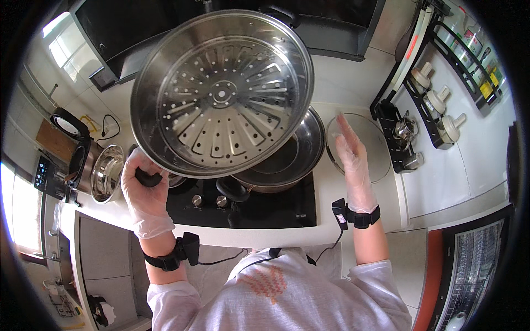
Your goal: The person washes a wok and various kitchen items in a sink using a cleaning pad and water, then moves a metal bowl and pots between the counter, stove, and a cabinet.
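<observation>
My left hand [145, 188], in a clear plastic glove, grips the black side handle [148, 178] of a stainless-steel steamer basket [223, 95]. The basket is held up and tilted, so its perforated floor faces me. Its far black handle [281, 16] has no hand on it. Below and behind it, partly covered, a wide steel pot [285, 173] sits on the black cooktop [265, 213]. My right hand [354, 165], also gloved, is raised and holds nothing. It hangs over a round glass lid [374, 151] on the counter; contact between them cannot be told.
Steel bowls [107, 173] and a rice cooker [80, 161] with its lid raised stand left. A black wall rack [426, 111] with seasoning jars [437, 99] and bottles is on the right. The range hood [339, 25] overhangs the back. Cables [331, 250] run from both wrist straps.
</observation>
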Motion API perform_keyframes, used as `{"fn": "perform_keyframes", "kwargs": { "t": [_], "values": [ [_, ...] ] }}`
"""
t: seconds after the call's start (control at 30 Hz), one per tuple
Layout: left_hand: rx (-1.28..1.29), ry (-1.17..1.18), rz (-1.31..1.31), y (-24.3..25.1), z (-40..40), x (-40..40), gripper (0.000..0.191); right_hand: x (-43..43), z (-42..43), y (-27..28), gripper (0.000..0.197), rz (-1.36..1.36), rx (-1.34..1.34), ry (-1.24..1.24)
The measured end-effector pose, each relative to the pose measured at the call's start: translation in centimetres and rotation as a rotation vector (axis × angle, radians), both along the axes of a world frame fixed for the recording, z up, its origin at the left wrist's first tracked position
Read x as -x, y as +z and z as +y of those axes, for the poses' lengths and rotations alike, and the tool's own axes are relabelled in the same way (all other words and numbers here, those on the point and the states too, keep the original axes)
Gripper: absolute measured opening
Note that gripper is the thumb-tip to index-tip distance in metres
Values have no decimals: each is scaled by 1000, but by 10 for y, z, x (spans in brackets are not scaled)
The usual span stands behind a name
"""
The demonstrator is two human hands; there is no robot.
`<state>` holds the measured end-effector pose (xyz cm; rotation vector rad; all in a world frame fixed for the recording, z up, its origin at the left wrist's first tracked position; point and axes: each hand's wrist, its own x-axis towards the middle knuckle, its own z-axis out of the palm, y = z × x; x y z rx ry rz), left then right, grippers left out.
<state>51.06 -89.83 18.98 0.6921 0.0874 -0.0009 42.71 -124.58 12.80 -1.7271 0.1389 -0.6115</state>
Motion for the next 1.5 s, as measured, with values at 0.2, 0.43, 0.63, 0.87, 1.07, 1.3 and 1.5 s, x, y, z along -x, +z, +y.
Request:
{"fn": "perform_keyframes", "kwargs": {
  "t": [0.2,0.43,0.63,0.87,1.07,1.3,1.5],
  "values": [
    [-101,113,-71,-11,24,-4,20,-7,-4,-18,81,108,-25,18],
    [39,293,64,-37,73,9,13,-14,-18,-71,90,377,149,-93],
    [227,325,32,-49,90,31,16,-7,4,-60,82,355,461,-179],
    [185,540,37,-64,116,60,22,4,19,-57,49,-24,1094,301],
    [111,743,79,-81,142,94,22,-9,56,-74,34,-316,1162,10],
    [65,916,278,-95,161,152,21,-40,32,-86,47,-587,1155,-98],
    [143,1043,445,-74,131,182,31,-75,12,-66,52,-753,1076,-112]
  ]
}}
